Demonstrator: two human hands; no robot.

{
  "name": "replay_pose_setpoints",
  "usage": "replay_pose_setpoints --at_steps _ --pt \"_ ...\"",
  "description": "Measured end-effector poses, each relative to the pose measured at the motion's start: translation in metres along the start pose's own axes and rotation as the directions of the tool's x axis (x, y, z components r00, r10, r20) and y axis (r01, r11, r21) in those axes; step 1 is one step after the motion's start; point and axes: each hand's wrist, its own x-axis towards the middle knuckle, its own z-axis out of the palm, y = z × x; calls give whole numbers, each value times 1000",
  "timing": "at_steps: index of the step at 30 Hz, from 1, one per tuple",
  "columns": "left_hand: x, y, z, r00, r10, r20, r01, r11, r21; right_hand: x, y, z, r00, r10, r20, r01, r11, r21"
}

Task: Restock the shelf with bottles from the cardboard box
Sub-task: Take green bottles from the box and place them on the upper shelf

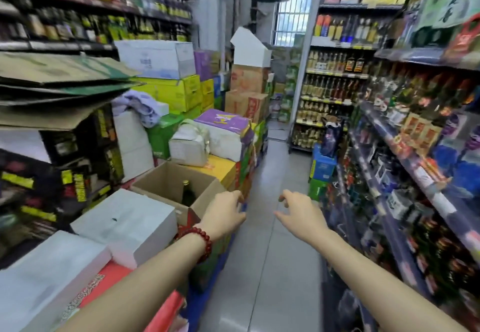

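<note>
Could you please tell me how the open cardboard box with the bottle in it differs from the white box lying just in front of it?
The cardboard box is plain brown with its top open, showing a dark bottle standing upright inside; the white box is closed, so its contents are hidden. The cardboard box sits farther from the person, beside the left hand; the white box lies nearer, left of that forearm. Both rest among the stacked cartons on the aisle's left side.

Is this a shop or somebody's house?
Most likely a small grocery shop: shelves of bottles with price tags line the aisle, and stacked cartons wait beside an open cardboard box holding a bottle.
</note>
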Motion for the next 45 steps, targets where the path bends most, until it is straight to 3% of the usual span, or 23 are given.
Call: replay_pose_setpoints --at_steps 8,21,28,35,41,45 --pt "98 -88 14 982 -180 -64 179 984 -23 133 -27 69 975 -191 114 188 982 37" --pt "220 -221 13 910 -407 -79 402 913 -77 309 -74 155 904 -322 282 315 946 70" --pt "236 -286 38 756 -632 -169 619 775 -130 387 -99 216 772 -470 428 446 880 162" --pt "236 -331 55 508 -828 -236 802 555 -221 459 -126 283 587 -606 537 571 780 257" --pt "227 -352 89 384 -883 -270 803 464 -375 478 -128 349 575 -591 565 441 806 395" --pt "225 -369 118 333 -900 -281 755 433 -492 476 -127 397 618 -554 557 386 832 399"
